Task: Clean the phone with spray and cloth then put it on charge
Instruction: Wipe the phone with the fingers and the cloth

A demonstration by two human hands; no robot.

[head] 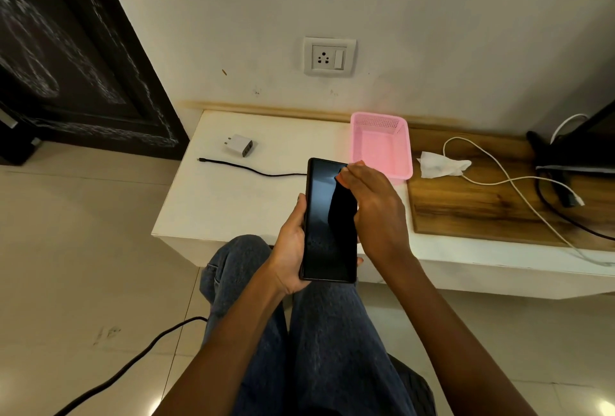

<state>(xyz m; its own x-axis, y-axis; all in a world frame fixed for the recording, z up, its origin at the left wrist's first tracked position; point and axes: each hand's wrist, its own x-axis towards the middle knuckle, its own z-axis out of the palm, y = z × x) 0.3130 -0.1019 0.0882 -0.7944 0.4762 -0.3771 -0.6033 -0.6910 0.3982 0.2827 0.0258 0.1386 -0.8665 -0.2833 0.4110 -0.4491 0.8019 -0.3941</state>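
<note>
My left hand [289,249] grips a black phone [321,232] by its left edge, screen up, above my knees at the front of the white table [213,202]. My right hand [372,206] pinches a black cloth [342,206] and holds it against the upper right of the screen. A white charger plug [240,145] lies on the table at the back left, with a black cable [246,168] loose beside it. The wall socket [329,57] is above the table. No spray bottle is in view.
A pink basket [382,146] stands behind the phone. A crumpled white tissue [441,165] and a white cable [519,182] lie on a wooden board [482,212] to the right. Dark equipment sits at the far right. Another black cable [133,369] runs across the floor.
</note>
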